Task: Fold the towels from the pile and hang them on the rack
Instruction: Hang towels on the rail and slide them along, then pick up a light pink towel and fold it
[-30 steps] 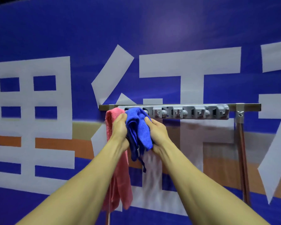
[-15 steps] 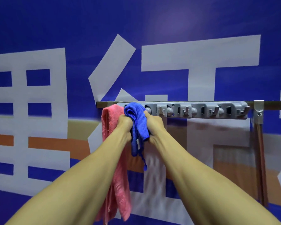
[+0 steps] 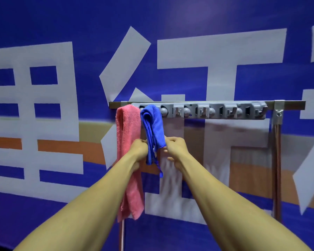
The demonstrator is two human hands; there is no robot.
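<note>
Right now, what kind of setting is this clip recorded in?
Probably a staged indoor setup, not a home: a large printed banner fills the background, and a free-standing rack holds a pink towel and a blue towel.

Staged indoor set: printed banner wall [image 3: 225,51] behind rack [image 3: 216,109]

Between the hands hangs a royal-blue microfibre towel [image 3: 152,127] with a darker blue stitched edge. Just left of the left hand [image 3: 139,151] hangs a long coral-pink terry towel [image 3: 128,142], plain. Above both hands runs a grey plastic hook rack [image 3: 216,110] on a dull brown metal bar [image 3: 288,103]. Behind the hands, the deep-blue wall banner [image 3: 170,15] carries big white characters, with orange and tan stripes.
</note>
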